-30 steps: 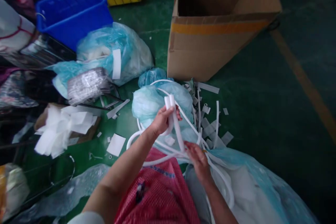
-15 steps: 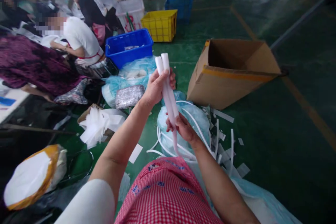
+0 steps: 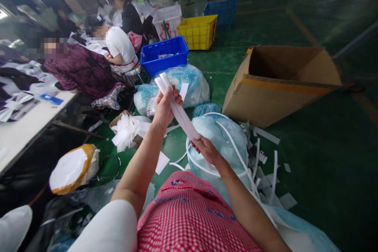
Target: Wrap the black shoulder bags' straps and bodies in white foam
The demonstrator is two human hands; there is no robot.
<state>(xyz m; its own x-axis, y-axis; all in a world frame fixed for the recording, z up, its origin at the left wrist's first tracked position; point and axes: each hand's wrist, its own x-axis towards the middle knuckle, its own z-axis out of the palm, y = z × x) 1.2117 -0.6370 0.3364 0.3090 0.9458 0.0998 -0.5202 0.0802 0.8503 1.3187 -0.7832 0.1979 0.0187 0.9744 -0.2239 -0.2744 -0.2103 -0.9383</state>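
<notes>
One wht bundle (image 3: 184,119), L hand (image 3: 165,104) & R hand (image 3: 206,149) tight rd it; grn flr (image 3: 319,153) w/ scraps (image 3: 288,201), ctn (image 3: 274,106), blue crate (image 3: 168,62).

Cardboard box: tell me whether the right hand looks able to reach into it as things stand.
Probably not: the right hand holds white strips, and the cardboard box, though open-topped, stands past the blue bag below that hand.

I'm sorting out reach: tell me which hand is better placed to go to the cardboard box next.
Right, probably: the right hand grips the white strips lower down, nearer the cardboard box on that side. The left hand, near their upper end, sits farther across.
</notes>
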